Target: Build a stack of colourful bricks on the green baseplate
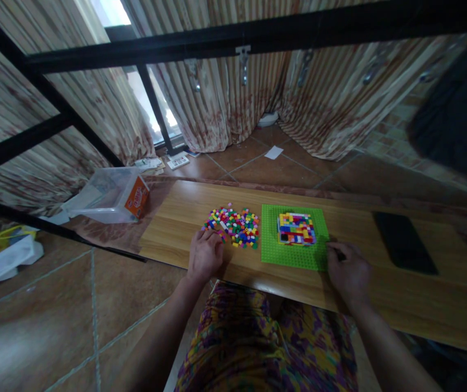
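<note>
My left hand [206,255] is at the near left side of a pile of small, many-coloured toy bricks [239,224]. Its fingers are bent and closed, touching the pile's edge; whatever they may hold is hidden. A green studded baseplate [272,253] lies right of the pile. On it stands a low rectangular block of multicoloured bricks [297,226], stacked in layers, with one dark spot at its near left corner. My right hand [350,268] rests at the baseplate's right edge, fingers curled in with the fingertips at that edge. Anything inside its fingers is too small to make out.
A long wooden table [184,204] carries all this. A dark flat panel [404,242] lies at its right. Beyond its left end sits a clear plastic bin [109,193] with an orange label. A black metal frame [217,46] crosses above, before striped curtains [221,109].
</note>
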`<state>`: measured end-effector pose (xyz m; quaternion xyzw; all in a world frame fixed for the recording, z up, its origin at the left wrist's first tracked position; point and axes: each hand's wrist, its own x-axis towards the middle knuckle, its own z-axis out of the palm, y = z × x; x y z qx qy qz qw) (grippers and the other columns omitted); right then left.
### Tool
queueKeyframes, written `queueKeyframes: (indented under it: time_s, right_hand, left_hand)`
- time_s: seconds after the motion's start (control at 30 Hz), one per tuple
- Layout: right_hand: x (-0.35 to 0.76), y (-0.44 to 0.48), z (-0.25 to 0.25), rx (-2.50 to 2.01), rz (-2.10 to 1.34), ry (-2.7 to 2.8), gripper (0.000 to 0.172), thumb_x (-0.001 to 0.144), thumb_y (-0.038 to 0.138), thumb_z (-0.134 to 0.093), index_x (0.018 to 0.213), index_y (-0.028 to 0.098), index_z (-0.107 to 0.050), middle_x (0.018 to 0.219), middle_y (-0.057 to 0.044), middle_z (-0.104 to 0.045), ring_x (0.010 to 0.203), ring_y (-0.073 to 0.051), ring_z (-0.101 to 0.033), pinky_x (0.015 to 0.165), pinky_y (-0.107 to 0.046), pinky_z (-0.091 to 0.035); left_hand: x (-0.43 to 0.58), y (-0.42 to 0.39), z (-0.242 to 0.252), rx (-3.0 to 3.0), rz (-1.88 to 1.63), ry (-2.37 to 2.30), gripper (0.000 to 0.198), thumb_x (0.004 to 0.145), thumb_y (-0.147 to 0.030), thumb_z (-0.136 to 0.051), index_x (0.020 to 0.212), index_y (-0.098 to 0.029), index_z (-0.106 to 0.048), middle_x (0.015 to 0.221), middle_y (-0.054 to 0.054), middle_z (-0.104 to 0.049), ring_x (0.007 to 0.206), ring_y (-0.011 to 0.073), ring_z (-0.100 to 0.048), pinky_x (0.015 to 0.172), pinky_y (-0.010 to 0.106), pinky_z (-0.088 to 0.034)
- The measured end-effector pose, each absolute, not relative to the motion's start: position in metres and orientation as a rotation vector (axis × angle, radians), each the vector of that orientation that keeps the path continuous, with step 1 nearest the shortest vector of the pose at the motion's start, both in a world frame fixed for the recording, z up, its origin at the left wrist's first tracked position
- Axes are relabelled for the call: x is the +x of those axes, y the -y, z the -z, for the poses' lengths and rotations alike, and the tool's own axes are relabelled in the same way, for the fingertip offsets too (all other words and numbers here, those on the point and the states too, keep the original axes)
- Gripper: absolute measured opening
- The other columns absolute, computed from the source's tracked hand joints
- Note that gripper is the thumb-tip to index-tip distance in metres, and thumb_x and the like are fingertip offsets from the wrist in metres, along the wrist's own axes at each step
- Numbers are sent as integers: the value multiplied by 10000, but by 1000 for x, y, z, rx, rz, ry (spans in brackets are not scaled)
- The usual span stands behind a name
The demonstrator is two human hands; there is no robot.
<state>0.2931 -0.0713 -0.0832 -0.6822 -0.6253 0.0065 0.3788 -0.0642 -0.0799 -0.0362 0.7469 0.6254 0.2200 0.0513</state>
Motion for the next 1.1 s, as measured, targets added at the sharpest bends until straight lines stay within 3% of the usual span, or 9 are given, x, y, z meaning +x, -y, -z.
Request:
queueKeyframes:
  time_s: [0.23, 0.63, 0.9, 1.1]
  right_hand:
    - [293, 70, 83, -1740, -24, 1591, 276, 837, 358, -459, 819, 183, -671, 869, -106, -677, 819, -236, -626, 734, -353, -492]
    - [293, 71, 84, -1758, -22, 1588, 263, 841, 348, -465, 830, 184, -671, 874, -98, -674, 805, -225, -626, 735, -338, -479]
    - [292, 70, 84, -1772, -19, 1575, 269, 840, 346, -464, 827, 180, -675, 860, -96, -675, 788, -222, -620, 728, -335, -476]
    - [294, 70, 87, -1767, -23, 1591, 270, 849, 351, -464, 843, 178, -672, 884, -103, -673, 806, -223, -617, 739, -338, -474]
  left_hand:
    - [-61, 78, 33, 2281, -546, -1953, 337, 801, -166, -516, 1116, -192, -634, 1046, 95, -658, 1022, 268, -552, 962, 429, -421]
    - [-67, 78, 31, 2254, -369, -2010, 117, 816, -282, -599, 865, -176, -605, 950, 123, -641, 951, 288, -565, 892, 424, -438]
    - [-64, 82, 36, 1649, -632, -2080, 193, 769, -236, -631, 959, -204, -623, 876, 59, -690, 868, 237, -650, 802, 343, -477]
    - [-63, 82, 37, 926, -1090, -1555, 195, 742, -302, -638, 872, -160, -613, 736, 10, -661, 704, 163, -646, 711, 309, -528]
